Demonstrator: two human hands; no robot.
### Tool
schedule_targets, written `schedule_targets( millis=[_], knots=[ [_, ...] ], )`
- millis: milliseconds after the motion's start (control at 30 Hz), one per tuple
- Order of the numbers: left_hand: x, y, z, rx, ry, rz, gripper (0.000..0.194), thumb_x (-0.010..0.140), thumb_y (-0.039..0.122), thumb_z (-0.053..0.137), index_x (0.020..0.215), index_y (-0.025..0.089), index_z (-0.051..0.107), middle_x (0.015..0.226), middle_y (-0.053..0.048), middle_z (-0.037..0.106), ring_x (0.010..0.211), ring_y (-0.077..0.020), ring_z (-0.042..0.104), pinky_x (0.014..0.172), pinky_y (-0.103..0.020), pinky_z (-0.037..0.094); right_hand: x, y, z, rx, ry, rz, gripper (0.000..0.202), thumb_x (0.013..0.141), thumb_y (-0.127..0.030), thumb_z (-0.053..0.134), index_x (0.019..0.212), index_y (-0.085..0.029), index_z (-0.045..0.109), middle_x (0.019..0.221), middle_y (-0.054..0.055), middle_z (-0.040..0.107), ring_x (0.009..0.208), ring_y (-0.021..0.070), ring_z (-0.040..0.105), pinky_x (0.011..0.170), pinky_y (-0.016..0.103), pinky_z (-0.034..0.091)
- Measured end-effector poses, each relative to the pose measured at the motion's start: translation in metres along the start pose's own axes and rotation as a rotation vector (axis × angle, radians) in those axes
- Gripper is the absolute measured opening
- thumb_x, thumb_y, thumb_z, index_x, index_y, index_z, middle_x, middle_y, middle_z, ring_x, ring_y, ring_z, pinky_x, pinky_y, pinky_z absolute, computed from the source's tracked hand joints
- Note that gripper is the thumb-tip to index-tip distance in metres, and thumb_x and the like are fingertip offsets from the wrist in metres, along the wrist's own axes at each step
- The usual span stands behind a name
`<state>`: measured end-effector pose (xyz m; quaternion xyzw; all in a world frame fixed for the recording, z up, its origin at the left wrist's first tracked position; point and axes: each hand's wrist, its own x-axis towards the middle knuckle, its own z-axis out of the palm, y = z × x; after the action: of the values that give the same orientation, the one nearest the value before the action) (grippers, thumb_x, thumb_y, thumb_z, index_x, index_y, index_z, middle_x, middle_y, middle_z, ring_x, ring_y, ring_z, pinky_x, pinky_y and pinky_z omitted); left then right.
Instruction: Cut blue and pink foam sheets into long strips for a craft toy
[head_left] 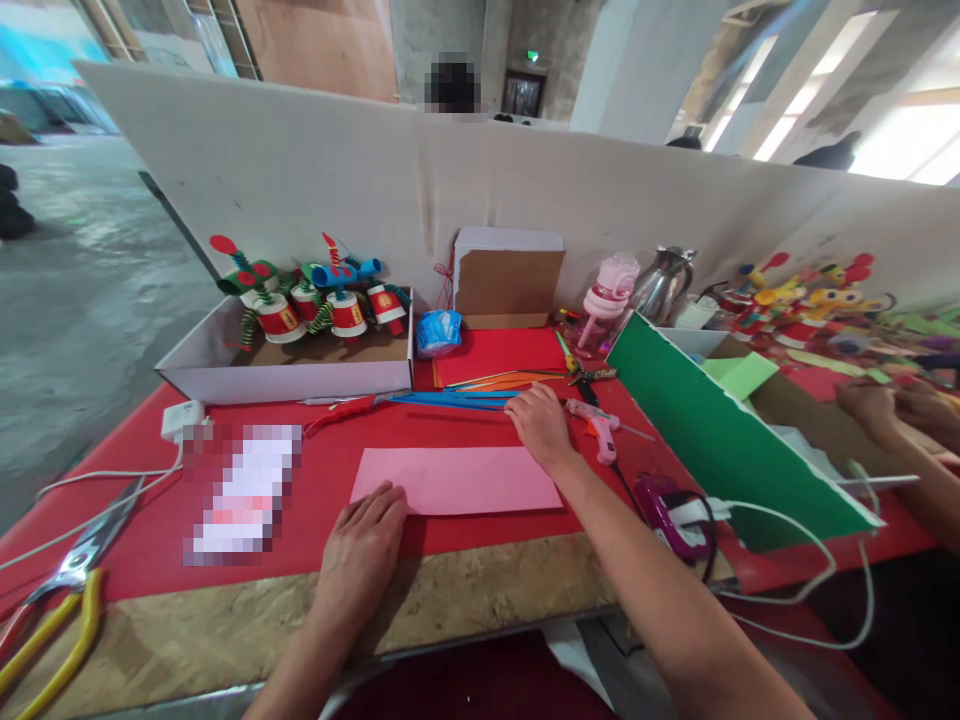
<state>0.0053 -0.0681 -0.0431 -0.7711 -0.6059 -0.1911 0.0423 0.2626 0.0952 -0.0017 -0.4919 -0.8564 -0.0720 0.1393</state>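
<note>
A pink sheet of paper lies lengthwise on the red table covering. My left hand rests on the sheet's lower left corner, its fingers stretched out. Beyond the upper right part of the sheet, my right hand is over the right end of some thin blue strips. Its fingers are loosely bent and apart from any object I can make out; whether they touch the strips is unclear. Just right of this hand is a pink glue gun. Orange strips lie behind the blue ones.
Large yellow-handled shears lie at left, near a white charger. A white box holds paper-cup figures. At right are a purple device with cables, a green-sided box and another person's hands.
</note>
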Motion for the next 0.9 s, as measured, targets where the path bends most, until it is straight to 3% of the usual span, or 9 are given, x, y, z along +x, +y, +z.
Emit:
schedule_targets(
  millis=[267, 467, 600, 900],
  knots=[
    [0.002, 0.004, -0.006, 0.006, 0.030, 0.015, 0.036, 0.093, 0.015, 0.035, 0.094, 0.018, 0.071, 0.113, -0.012, 0.073, 0.114, -0.0253, 0.064, 0.090, -0.037, 0.053, 0.028, 0.024, 0.005, -0.001, -0.110, 0.071, 0.021, 0.089, -0.005, 0.053, 0.091, -0.018, 0.071, 0.091, 0.009, 0.071, 0.092, 0.0227, 0.058, 0.089, 0.034, 0.036],
    [0.003, 0.007, -0.008, 0.017, 0.034, 0.000, 0.033, 0.091, 0.014, 0.037, 0.091, 0.020, 0.070, 0.112, -0.011, 0.073, 0.113, -0.0239, 0.064, 0.090, -0.036, 0.052, 0.043, 0.027, 0.010, -0.022, -0.091, 0.162, 0.012, 0.091, -0.020, 0.061, 0.100, -0.015, 0.067, 0.101, 0.014, 0.067, 0.095, 0.0263, 0.058, 0.081, 0.035, 0.038],
    [0.002, 0.007, -0.008, 0.008, 0.026, -0.004, 0.031, 0.091, 0.015, 0.039, 0.093, 0.019, 0.070, 0.112, -0.012, 0.073, 0.114, -0.0242, 0.064, 0.091, -0.036, 0.052, 0.040, 0.020, 0.016, 0.022, -0.162, 0.067, 0.006, 0.089, -0.024, 0.067, 0.094, -0.020, 0.068, 0.097, 0.006, 0.069, 0.093, 0.0204, 0.060, 0.080, 0.029, 0.039],
    [0.001, 0.003, -0.004, -0.013, 0.022, 0.002, 0.033, 0.094, 0.015, 0.037, 0.092, 0.018, 0.070, 0.114, -0.011, 0.072, 0.115, -0.0262, 0.064, 0.090, -0.039, 0.052, 0.029, 0.011, 0.015, -0.002, -0.173, -0.039, 0.006, 0.088, -0.015, 0.063, 0.089, -0.018, 0.068, 0.094, 0.007, 0.069, 0.094, 0.0222, 0.058, 0.081, 0.032, 0.037]
  ],
)
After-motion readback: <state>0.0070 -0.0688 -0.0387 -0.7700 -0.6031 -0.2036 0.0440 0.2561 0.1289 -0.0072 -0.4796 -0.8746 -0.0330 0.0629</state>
